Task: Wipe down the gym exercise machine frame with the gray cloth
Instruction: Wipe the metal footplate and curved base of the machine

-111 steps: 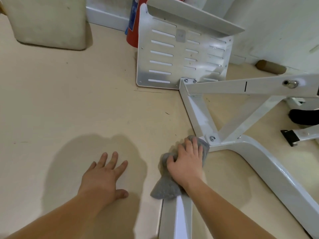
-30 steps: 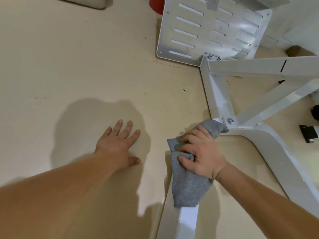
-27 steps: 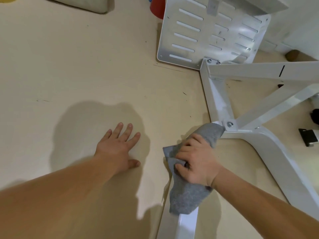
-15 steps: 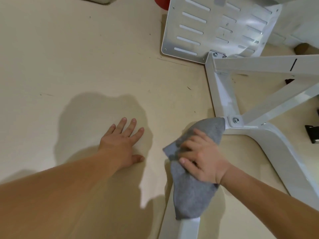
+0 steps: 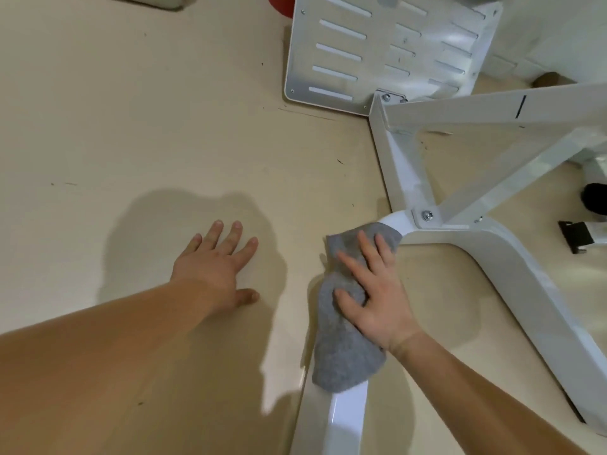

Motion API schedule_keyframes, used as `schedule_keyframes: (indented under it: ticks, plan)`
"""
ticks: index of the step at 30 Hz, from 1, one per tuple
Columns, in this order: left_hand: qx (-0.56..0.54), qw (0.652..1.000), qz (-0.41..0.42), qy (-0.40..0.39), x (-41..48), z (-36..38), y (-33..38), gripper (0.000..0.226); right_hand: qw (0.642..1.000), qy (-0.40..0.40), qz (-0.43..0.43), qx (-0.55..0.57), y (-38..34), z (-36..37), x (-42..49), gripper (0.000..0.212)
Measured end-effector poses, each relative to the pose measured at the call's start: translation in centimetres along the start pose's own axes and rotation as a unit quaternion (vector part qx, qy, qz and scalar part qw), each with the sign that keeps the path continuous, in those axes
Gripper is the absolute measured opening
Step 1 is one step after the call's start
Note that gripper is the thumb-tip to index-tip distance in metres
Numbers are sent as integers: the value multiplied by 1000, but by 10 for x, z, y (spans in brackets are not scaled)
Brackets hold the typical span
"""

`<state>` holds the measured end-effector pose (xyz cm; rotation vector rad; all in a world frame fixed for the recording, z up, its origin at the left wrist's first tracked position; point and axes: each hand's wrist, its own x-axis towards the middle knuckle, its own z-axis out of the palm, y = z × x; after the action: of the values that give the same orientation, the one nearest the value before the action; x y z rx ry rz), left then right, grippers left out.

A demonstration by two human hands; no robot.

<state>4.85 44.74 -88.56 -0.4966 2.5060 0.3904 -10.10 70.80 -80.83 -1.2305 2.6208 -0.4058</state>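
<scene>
The white machine frame (image 5: 525, 290) lies low on the beige floor, its tubes meeting at a bolted joint (image 5: 427, 215). A gray cloth (image 5: 341, 356) is draped over the near tube (image 5: 345, 418), just short of that joint. My right hand (image 5: 374, 290) presses the cloth onto the tube. Its fingers are spread forward and its thumb is hooked into a bunched fold. My left hand (image 5: 216, 267) rests flat on the floor to the left of the tube, fingers straight, holding nothing.
A slotted metal footplate (image 5: 377, 50) stands tilted at the frame's far end, with a red object (image 5: 279, 4) behind it. A black bracket (image 5: 574, 236) and other white frame parts lie at the right edge. Bare floor stretches to the left.
My right hand has flattened on the cloth and slid it slightly back from the bolted joint, uncovering white tube there. My left hand stays planted on the floor. The camera has drifted a little.
</scene>
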Motion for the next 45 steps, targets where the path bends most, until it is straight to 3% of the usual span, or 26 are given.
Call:
schedule_keyframes:
  ticks: [3, 8, 16, 21, 26, 35, 38, 45]
  plan:
    - [-5, 1000, 0, -3, 0, -2, 3, 101, 991, 15, 126, 35, -4, 3, 23, 78]
    - [-5, 1000, 5, -18, 0, -17, 7, 95, 984, 5, 175, 41, -41, 22, -27, 96]
    - [17, 999, 6, -28, 2, -18, 12, 90, 974, 4, 225, -7, -78, 49, -97, 95]
    - [34, 999, 6, -8, 1, -11, 13, 89, 980, 19, 197, -2, -54, 37, -42, 74]
    - [-22, 998, 5, 62, -9, 3, 40, 87, 980, 4, 187, -59, -42, 27, -1, 78]
    - [-155, 978, 104, 98, -22, 9, 84, 78, 984, 21, 160, -80, -82, 52, -100, 91]
    - [-138, 974, 150, 95, -26, 2, 84, 80, 987, 15, 144, -76, -91, 53, -128, 97]
    - [-84, 972, 211, 63, -55, 22, 73, 80, 980, -16, 169, -104, -127, 54, -180, 82]
